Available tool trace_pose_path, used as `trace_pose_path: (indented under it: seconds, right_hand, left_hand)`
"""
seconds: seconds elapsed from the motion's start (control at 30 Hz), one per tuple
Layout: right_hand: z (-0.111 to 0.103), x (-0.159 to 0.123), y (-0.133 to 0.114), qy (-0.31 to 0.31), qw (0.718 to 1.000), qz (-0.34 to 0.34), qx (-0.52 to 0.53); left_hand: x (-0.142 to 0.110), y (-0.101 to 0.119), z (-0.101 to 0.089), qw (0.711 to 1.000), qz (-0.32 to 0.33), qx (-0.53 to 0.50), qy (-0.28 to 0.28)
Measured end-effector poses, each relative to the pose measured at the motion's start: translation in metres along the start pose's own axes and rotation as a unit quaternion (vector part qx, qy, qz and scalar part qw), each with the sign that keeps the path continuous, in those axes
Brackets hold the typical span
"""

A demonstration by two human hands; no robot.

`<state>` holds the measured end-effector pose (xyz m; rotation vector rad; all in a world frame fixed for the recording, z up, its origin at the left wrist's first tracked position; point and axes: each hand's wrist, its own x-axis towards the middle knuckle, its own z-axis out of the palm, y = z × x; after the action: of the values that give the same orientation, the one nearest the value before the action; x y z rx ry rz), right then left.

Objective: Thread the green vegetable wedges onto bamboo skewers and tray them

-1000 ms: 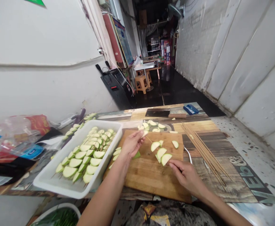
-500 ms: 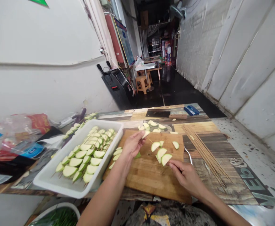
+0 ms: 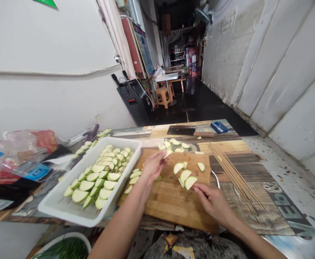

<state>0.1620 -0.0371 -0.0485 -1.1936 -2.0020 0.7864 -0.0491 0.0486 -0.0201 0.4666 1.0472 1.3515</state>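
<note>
Above the wooden cutting board (image 3: 170,208), my right hand (image 3: 210,198) is closed around the near end of a thin skewer (image 3: 171,158). Several pale, green-skinned half-moon vegetable slices (image 3: 185,176) are threaded along it. My left hand (image 3: 154,166) pinches another vegetable slice (image 3: 167,154) at the skewer's far end; whether the tip has pierced it I cannot tell. One loose slice (image 3: 201,166) rests on the board's right side. More slices (image 3: 176,142) lie at its far edge, and a few slices (image 3: 134,175) are beside my left wrist.
At the left, a white tub (image 3: 62,216) holds many skewered slices. Bare skewers (image 3: 235,180) lie in a bundle on the right of the table. A cleaver (image 3: 181,130) and a blue packet (image 3: 219,127) are at the back. Plastic bags (image 3: 25,147) crowd the far left.
</note>
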Motion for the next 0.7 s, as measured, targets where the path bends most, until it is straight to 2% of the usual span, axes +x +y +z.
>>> trace_pose_path:
  seconds: [0.17,0.33,0.7]
  right_hand:
    - [0.001,0.001,-0.005,0.004,1.000,0.001,-0.012]
    - [0.000,0.002,-0.011,0.000,1.000,-0.005,-0.015]
    - [0.000,0.001,-0.012,0.000,1.000,-0.012,-0.005]
  left_hand:
    - [0.001,-0.001,0.001,1.000,0.015,-0.009,0.013]
    - [0.004,0.000,-0.001,0.999,0.004,-0.022,0.025]
    - [0.001,0.002,-0.001,0.999,-0.016,-0.045,0.014]
